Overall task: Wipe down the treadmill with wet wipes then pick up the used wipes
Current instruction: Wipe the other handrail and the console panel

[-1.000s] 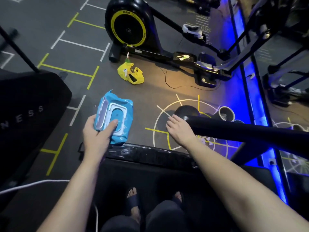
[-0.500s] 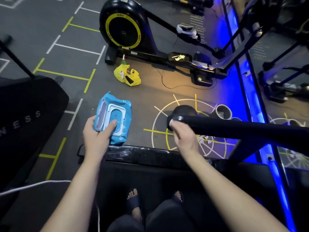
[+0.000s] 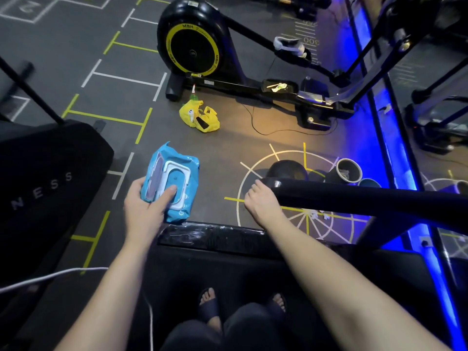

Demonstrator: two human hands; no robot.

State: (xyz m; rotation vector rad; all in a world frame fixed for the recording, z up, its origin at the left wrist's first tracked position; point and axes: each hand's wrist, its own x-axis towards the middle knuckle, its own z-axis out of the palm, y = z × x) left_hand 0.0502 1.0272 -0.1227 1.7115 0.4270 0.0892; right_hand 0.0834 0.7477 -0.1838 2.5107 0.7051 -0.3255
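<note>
Appears to be in the wiping step, working on the treadmill's rail, with the gathering of used wipes not yet started. Grips the blue wet-wipe pack point(image 3: 174, 181) in the left hand point(image 3: 144, 211), held in the air over the floor just past the treadmill's rear edge point(image 3: 210, 235): fingers wrapped under its near side, thumb pressed flat on the white lid frame, clear flap seemingly swung open to the left. Curls the right hand point(image 3: 263, 203) over the rounded end of the black handrail point(image 3: 354, 198), fingertips bent down around the tip and touching it; cannot tell whether a wipe lies under the palm. Probably calls next for either a slide of that hand along the rail or a fresh wipe from the pack, which needs the right hand freed to pinch a sheet. Shows small white scraps point(image 3: 314, 214) on the floor under the rail, too small to identify as wipes.
</note>
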